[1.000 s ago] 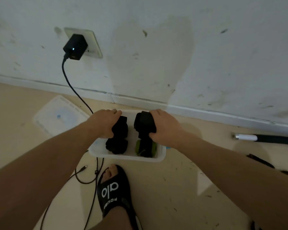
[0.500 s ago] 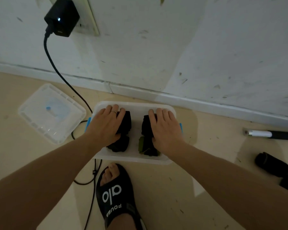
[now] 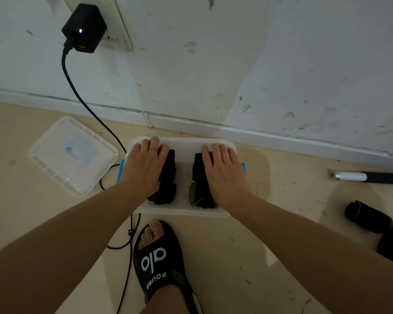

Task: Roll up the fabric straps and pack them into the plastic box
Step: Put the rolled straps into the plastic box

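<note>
A white plastic box [image 3: 182, 212] sits on the floor by the wall. Inside it lie rolled fabric straps in two columns: black rolls [image 3: 166, 191] on the left, and black rolls with an olive-green one [image 3: 194, 197] at the near end on the right. My left hand [image 3: 144, 167] lies flat on the left column, fingers straight, pressing down. My right hand [image 3: 225, 175] lies flat on the right column in the same way. Both hands hide most of the far rolls.
The box's clear lid [image 3: 73, 155] lies on the floor to the left. A black charger [image 3: 84, 28] is plugged into the wall, its cable [image 3: 91, 112] running behind the box. Two more black rolls [image 3: 368, 219] and a black-and-white tube [image 3: 361, 177] lie at right. My sandalled foot [image 3: 159, 257] is just before the box.
A second ago my hands gripped the rolls above the box. They have since lowered and flattened on top of the rolls inside it. The camera has tilted downward and closer.
</note>
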Available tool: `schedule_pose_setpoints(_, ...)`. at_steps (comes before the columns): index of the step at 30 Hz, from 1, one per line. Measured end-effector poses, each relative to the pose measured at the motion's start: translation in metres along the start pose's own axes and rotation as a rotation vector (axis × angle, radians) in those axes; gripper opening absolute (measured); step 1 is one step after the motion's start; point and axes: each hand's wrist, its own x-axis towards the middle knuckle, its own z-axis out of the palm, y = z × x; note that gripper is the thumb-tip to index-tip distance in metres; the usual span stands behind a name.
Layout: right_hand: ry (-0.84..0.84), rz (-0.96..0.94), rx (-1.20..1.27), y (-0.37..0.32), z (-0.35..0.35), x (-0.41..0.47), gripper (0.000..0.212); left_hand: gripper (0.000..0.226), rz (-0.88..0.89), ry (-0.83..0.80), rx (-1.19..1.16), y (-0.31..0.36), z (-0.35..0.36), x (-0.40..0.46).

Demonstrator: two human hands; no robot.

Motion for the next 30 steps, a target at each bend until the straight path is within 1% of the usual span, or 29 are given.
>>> schedule_pose_setpoints(2, 0.007, -0.008, -0.002, 0.002, 0.0, 0.002, 0.095, 0.085, 0.008, -0.002, 0.002, 0.001, 0.002, 0.0)
schedule_pose_setpoints(7, 0.037, -0.038, 0.041, 0.007, 0.0, 0.0, 0.091, 0.092, 0.016, 0.013, -0.034, 0.011, -0.006, 0.004)
schedule_pose_setpoints(12, 0.061, -0.066, 0.109, 0.017, -0.003, -0.013, 0.09, 0.094, 0.058, 0.016, -0.148, 0.027, -0.035, 0.012)
schedule_pose_setpoints(14, 0.11, -0.07, 0.167, 0.025, -0.004, -0.024, 0.082, 0.088, 0.097, 0.014, -0.24, 0.037, -0.052, 0.015)
schedule_pose_setpoints(16, 0.214, -0.051, 0.269, 0.037, -0.004, -0.037, 0.067, 0.081, 0.137, 0.017, -0.308, 0.051, -0.07, 0.018)
schedule_pose_setpoints(18, 0.348, 0.021, 0.378, 0.056, 0.0, -0.051, 0.05, 0.073, 0.178, 0.035, -0.356, 0.066, -0.089, 0.02)
schedule_pose_setpoints(20, 0.416, 0.153, 0.455, 0.08, 0.002, -0.068, 0.04, 0.063, 0.227, 0.058, -0.422, 0.084, -0.108, 0.023)
schedule_pose_setpoints(21, 0.393, 0.251, 0.488, 0.094, 0.003, -0.078, 0.039, 0.058, 0.262, 0.07, -0.449, 0.095, -0.117, 0.024)
schedule_pose_setpoints(22, 0.329, 0.357, 0.517, 0.109, 0.006, -0.088, 0.04, 0.053, 0.304, 0.089, -0.464, 0.106, -0.127, 0.026)
schedule_pose_setpoints(25, 0.092, 0.609, 0.524, 0.163, 0.021, -0.123, 0.049, 0.045, 0.434, 0.154, -0.467, 0.147, -0.155, 0.034)
schedule_pose_setpoints(26, -0.008, 0.655, 0.52, 0.181, 0.03, -0.136, 0.055, 0.044, 0.47, 0.158, -0.472, 0.163, -0.164, 0.037)
schedule_pose_setpoints(28, -0.212, 0.683, 0.529, 0.214, 0.05, -0.164, 0.069, 0.043, 0.53, 0.118, -0.46, 0.196, -0.178, 0.041)
schedule_pose_setpoints(30, -0.337, 0.685, 0.508, 0.242, 0.076, -0.19, 0.071, 0.043, 0.57, 0.05, -0.434, 0.228, -0.182, 0.045)
